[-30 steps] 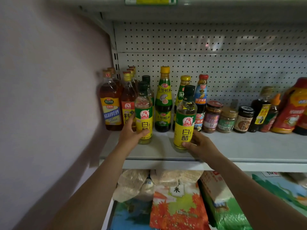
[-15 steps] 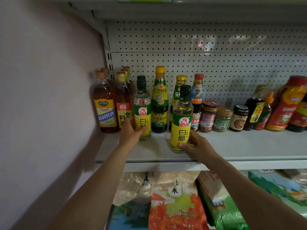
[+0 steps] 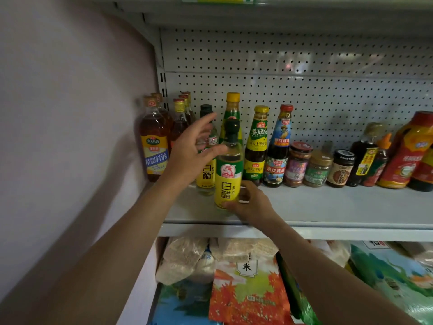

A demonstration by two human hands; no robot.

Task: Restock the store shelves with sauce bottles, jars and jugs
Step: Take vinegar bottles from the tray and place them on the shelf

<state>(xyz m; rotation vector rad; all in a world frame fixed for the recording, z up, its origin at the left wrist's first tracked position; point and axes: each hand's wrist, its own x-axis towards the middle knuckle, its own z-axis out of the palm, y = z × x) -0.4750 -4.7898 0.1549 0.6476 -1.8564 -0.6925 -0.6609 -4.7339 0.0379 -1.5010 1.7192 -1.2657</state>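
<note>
Right hand (image 3: 251,205) low on the front white-vinegar bottle (image 3: 228,174), fingers (image 3: 230,205) curled round its base just above the shelf (image 3: 328,207). Grip placed low probably to slide or steady the bottle upright without tipping it. Bottle standing at the front of the shelf, ahead of the row.

Left hand (image 3: 189,156) raised beside the bottle's shoulder, fingers (image 3: 203,121) spread wide and straight, holding nothing. Thumb close to the neck; actual contact impossible to tell. Likely poised to guide the bottle into line or to reach past it.

Directly behind those spread fingers: a second white-vinegar bottle (image 3: 207,174), label largely covered by the palm, only its dark cap and lower yellow band showing. Left of the fingers: amber cooking-wine bottles (image 3: 154,146) against the wall. Right of the gripped bottle: two oyster-sauce bottles (image 3: 256,146), then small jars (image 3: 297,165), lined along the back, labels outward for shoppers.

A taller yellow-capped bottle (image 3: 232,106) mostly hidden behind the gripped one. Red jug (image 3: 407,151) at far right cut by the frame edge. Grain and rice bags (image 3: 246,289) below, partly blocked by both forearms. Bottle bottom and shelf contact hidden by the right fingers, so fully set down or slightly lifted cannot be told.
</note>
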